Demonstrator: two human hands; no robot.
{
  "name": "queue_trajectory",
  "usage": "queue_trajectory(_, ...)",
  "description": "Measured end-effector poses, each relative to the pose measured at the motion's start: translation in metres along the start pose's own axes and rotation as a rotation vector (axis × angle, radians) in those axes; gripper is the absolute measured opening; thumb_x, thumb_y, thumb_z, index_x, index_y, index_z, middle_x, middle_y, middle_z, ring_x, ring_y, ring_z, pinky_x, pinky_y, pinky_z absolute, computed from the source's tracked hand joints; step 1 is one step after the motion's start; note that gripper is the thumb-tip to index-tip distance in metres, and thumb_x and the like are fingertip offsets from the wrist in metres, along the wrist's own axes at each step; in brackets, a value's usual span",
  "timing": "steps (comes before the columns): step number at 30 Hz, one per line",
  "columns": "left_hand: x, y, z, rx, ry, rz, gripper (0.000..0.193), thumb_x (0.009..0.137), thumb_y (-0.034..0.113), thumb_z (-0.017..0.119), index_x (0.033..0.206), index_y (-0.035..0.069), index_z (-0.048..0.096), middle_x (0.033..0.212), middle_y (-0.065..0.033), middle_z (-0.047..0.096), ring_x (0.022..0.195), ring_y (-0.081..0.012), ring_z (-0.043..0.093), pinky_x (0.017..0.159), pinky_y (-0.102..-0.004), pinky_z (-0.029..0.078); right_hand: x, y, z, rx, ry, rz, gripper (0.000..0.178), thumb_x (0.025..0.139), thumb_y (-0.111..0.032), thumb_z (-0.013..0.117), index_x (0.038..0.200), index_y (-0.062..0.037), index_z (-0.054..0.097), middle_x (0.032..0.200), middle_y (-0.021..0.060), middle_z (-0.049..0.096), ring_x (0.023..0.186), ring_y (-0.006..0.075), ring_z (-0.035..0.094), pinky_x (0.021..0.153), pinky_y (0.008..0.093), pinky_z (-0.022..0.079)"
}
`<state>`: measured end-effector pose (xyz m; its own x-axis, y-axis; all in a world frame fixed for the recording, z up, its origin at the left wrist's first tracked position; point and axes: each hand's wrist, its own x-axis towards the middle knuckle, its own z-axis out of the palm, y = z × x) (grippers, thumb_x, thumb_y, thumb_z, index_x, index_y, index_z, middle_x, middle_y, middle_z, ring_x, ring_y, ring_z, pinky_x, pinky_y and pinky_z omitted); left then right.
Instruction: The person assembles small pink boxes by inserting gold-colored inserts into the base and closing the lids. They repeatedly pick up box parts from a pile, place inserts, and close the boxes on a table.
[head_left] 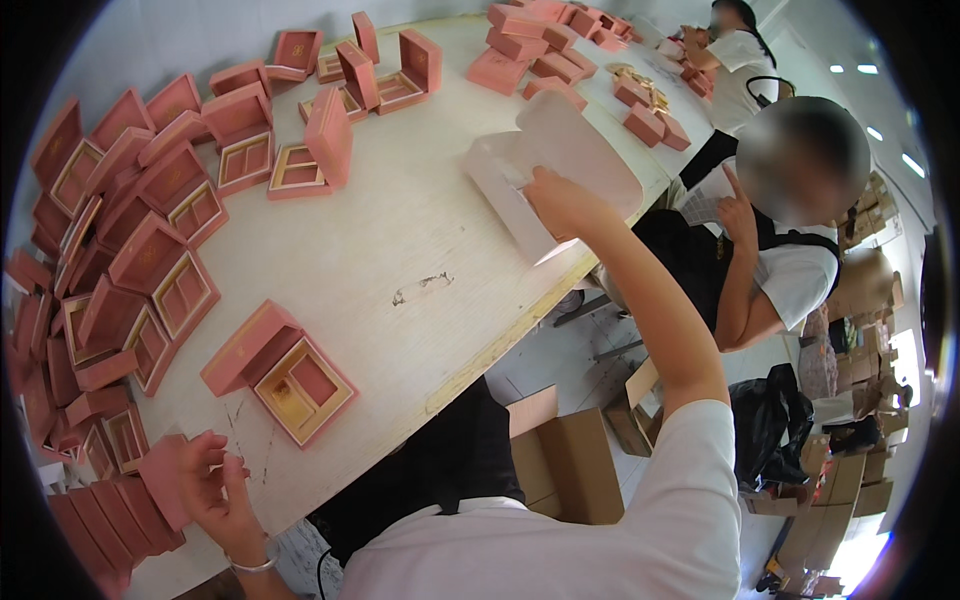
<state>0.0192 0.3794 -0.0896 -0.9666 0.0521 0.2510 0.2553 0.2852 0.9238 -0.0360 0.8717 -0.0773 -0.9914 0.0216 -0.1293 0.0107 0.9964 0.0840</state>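
My right hand (565, 205) reaches into an open white carton (495, 185) on the table. Its fingers are closed inside the carton, and what they hold, if anything, is hidden. My left hand (218, 492) is raised at the table's left front with fingers loosely bent and apart, holding nothing visible. It is beside a row of closed pink boxes (110, 520). Between my hands, nearer the left, an open pink box (305, 390) stands with its lid tilted back. Its cream-rimmed tray has two compartments, one gold-coloured and one pink.
Many open pink boxes (180, 190) crowd the table's left and far side. More pink boxes (515, 45) are piled at the far end. A seated co-worker (790, 260) is at the right, another person (740, 70) beyond. An open cardboard carton (575, 465) is below the table edge.
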Motion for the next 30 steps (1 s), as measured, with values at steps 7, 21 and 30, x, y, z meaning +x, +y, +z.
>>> queue_trajectory(7, -0.003, 0.020, 0.037, -0.059, -0.186, 0.075, 0.018, 0.082, -0.003, 0.054, 0.100, 0.000, 0.055, 0.094, -0.0073, 0.055, 0.074, -0.0100, 0.053, 0.061, -0.0211, 0.045, 0.003, -0.006, 0.007, 0.069, -0.216, 0.242, 0.025, 0.071, 0.001, 0.056, 0.096, 0.0017, 0.058, 0.088, 0.0189, 0.062, 0.086, 0.0345, 0.061, 0.071, 0.0406, 0.051)
queue_trajectory(21, -0.012, 0.030, 0.051, -0.063, -0.218, 0.151, 0.013, 0.076, -0.007, 0.058, 0.087, -0.001, 0.059, 0.081, -0.0115, 0.061, 0.069, -0.0167, 0.058, 0.060, -0.0241, 0.047, -0.012, -0.013, -0.012, -0.045, -0.300, 0.254, 0.026, 0.073, -0.007, 0.053, 0.097, 0.0003, 0.060, 0.092, 0.0203, 0.063, 0.087, 0.0344, 0.061, 0.076, 0.0400, 0.050)
queue_trajectory(30, -0.009, 0.039, 0.065, -0.496, -0.427, -0.091, 0.030, 0.079, -0.002, 0.059, 0.108, -0.001, 0.053, 0.094, -0.0121, 0.059, 0.078, -0.0152, 0.058, 0.064, -0.0265, 0.051, -0.094, -0.122, -0.069, 1.448, 0.502, -0.240, 0.032, 0.073, 0.010, 0.064, 0.103, 0.0003, 0.060, 0.102, 0.0055, 0.047, 0.096, 0.0151, 0.051, 0.081, 0.0283, 0.046)
